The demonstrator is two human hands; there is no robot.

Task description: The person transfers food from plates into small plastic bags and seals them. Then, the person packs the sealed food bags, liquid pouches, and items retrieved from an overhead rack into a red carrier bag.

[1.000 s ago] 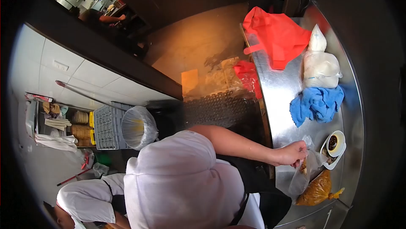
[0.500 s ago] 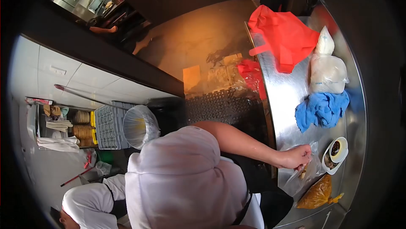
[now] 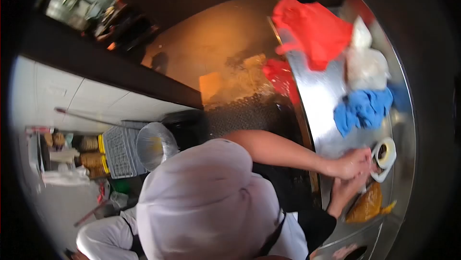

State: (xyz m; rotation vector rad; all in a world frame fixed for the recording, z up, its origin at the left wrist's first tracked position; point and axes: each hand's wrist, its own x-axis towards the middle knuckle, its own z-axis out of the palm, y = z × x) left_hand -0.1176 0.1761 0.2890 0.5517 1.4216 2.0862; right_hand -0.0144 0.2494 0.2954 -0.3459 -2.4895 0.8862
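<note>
My left hand (image 3: 355, 163) is closed, its fingers pinched together over the steel counter, close to white bowls (image 3: 384, 150). Whatever it grips is hidden. My right hand (image 3: 344, 193) comes up from below and meets the left one; its fingers are partly covered and smeared by motion. One of the white bowls, with dark contents, rests on the other. Just beyond my right hand lies a tied plastic bag of orange-brown food (image 3: 366, 204). The clear plastic bag seen earlier under my left hand is mostly hidden behind both hands.
Along the steel counter (image 3: 312, 97) lie a crumpled blue cloth (image 3: 362, 110), a filled white plastic bag (image 3: 367, 65) and a red bag (image 3: 314, 32). Behind me are a lined bin (image 3: 156, 145), grey crates (image 3: 117, 152) and a person in white (image 3: 108, 236).
My left hand has moved slightly toward the bowls. My right hand has come into view against it. The clear bag is now largely covered, and the whole view has shifted a little.
</note>
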